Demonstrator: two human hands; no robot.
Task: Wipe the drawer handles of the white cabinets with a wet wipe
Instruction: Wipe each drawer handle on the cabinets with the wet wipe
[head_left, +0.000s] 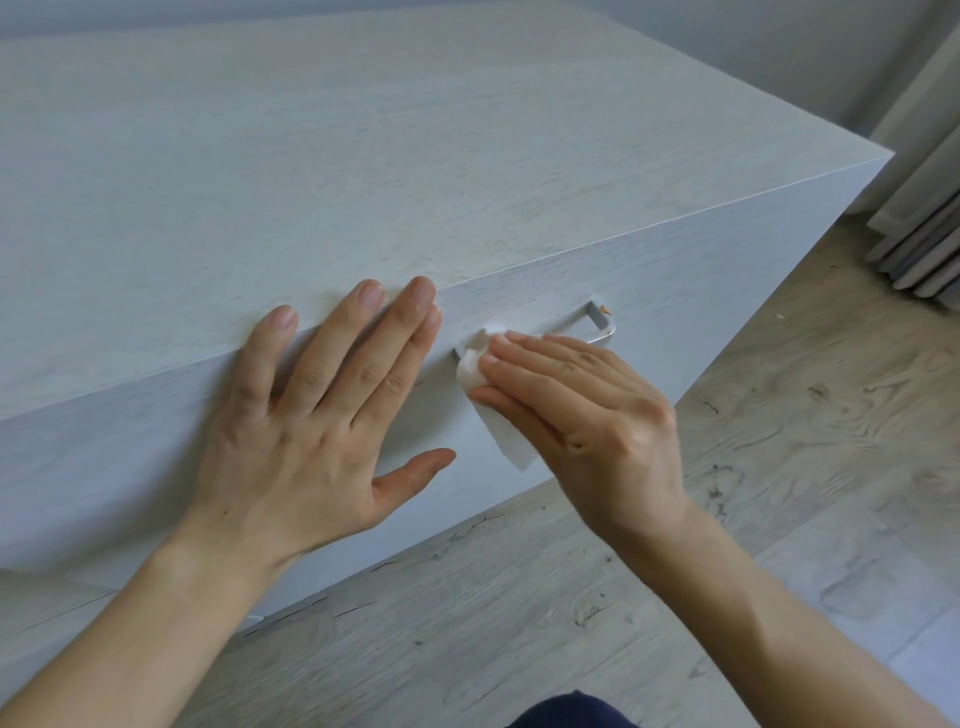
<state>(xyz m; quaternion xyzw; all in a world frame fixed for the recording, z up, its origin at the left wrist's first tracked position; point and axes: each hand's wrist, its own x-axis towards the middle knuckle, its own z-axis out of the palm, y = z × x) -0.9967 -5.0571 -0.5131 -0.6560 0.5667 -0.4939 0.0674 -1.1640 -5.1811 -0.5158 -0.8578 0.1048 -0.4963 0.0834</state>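
Observation:
A low white cabinet (363, 171) fills the upper left of the view. Its top drawer front carries a white bar handle (602, 325) with a small orange chip at its right end. My right hand (587, 415) holds a white wet wipe (498, 426) over the left part of that handle, fingers on top and thumb underneath. The wipe's loose end hangs below the hand. My left hand (317, 415) lies flat with spread fingers on the drawer front and the cabinet's top edge, just left of the handle.
Light wood-grain floor (779, 467) runs along the front and right of the cabinet. Grey curtain folds (924, 218) hang at the far right. A dark piece of clothing (566, 712) shows at the bottom edge.

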